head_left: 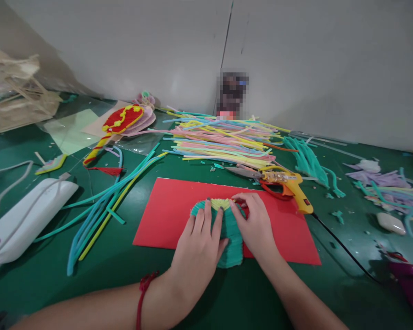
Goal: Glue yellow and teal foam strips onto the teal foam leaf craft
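A teal fuzzy piece (233,247), made of pipe cleaners laid side by side, lies on a red card (161,215) and overhangs its near edge. Its top has a yellow-green V-shaped patch (221,203). My left hand (199,243) lies over the piece with its fingers stretched out, pressing it down and hiding much of its left side. At the upper right edge, my right hand (254,220) pinches the piece between thumb and fingers, beside the yellow patch. Scissors (244,173) and a yellow hot glue gun (296,190) rest just beyond the right hand.
Behind the card lies a pile of coloured pipe cleaners (223,142). More pipe cleaners (103,206) and a white power strip (30,220) are at left. A red-and-yellow fan-shaped craft (122,120) lies farther back. A black cord (344,250) runs right from the glue gun.
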`<state>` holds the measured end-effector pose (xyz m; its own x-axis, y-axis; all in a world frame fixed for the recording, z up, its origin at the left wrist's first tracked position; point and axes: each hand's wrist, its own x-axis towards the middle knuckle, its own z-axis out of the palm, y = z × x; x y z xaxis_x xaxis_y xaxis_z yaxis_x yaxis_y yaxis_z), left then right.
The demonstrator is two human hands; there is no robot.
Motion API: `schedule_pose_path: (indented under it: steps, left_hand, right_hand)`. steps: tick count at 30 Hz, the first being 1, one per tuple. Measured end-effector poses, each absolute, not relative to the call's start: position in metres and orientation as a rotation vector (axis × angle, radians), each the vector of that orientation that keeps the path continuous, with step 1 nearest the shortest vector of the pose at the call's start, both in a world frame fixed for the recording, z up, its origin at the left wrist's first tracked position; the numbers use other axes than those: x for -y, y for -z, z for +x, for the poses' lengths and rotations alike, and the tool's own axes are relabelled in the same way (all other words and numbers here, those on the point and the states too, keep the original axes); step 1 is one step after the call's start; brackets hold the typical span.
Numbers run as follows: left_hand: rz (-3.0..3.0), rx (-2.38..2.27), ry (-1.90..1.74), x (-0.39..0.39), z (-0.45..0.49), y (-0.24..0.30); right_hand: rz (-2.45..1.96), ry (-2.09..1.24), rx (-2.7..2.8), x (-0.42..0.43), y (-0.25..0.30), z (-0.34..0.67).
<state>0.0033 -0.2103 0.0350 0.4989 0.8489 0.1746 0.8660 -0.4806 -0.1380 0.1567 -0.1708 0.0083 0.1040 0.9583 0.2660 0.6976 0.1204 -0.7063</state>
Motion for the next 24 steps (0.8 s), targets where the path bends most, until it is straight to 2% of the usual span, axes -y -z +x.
schedule_pose_path:
  steps: [5,15,24]
  left_hand:
    - [-2.535,1.453,0.140,0.206,0.002,-0.037]
    - [-2.426,1.608,0.104,0.172,-0.011,-0.045]
    - [-2.667,1.854,0.365,0.152,-0.018,-0.040]
  right_hand:
    - [-1.644,-0.411,1.662,0.171,-0.007,0.156]
    - [-1.685,-0.555,1.517,0.172,-0.009,0.159]
    - [-1.644,-0.638,1.419,0.172,-0.012,0.166]
